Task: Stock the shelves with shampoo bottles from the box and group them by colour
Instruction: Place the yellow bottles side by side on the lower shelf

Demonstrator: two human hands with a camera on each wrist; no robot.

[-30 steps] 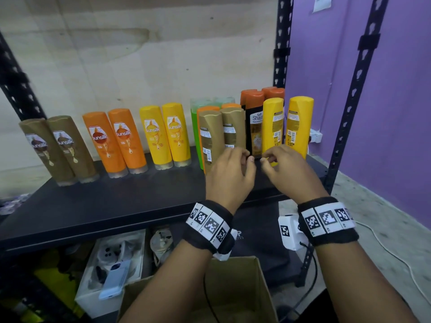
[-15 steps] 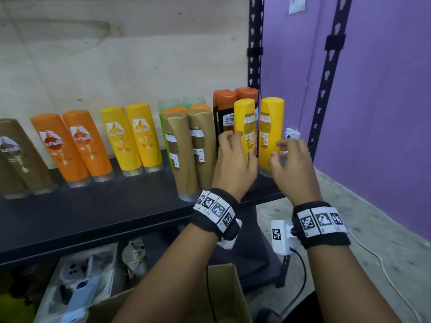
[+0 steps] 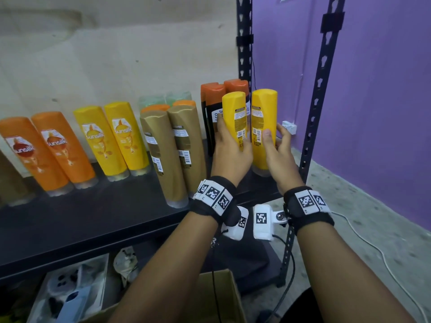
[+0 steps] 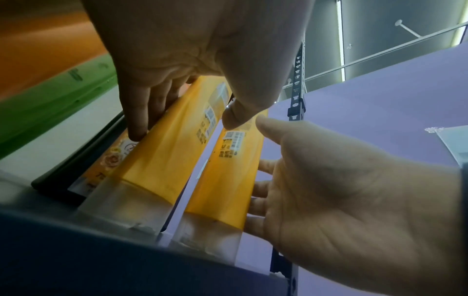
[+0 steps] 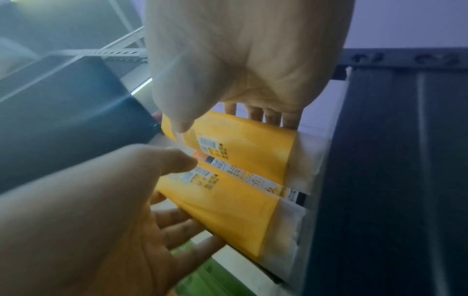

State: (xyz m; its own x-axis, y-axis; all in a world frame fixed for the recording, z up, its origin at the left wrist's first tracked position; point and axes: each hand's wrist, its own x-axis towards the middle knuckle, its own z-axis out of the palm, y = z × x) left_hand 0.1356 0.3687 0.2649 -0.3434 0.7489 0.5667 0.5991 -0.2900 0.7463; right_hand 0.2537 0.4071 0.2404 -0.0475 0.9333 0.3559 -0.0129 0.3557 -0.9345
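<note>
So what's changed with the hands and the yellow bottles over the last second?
Both hands moved from the shelf's front edge up and to the right onto the two back-facing yellow bottles. The left hand now grips the left yellow bottle; the right hand holds the right yellow bottle. The gold bottles and the other rows stayed put.

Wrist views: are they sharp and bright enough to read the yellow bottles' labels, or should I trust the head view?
Left wrist: dim, soft, barcode on the left yellow bottle smeared; right hand looms blurred. Right wrist: hazy and dark, left hand out of focus. Head: evenly lit, sharpest, though wide-angle bends the shelf post.
</note>
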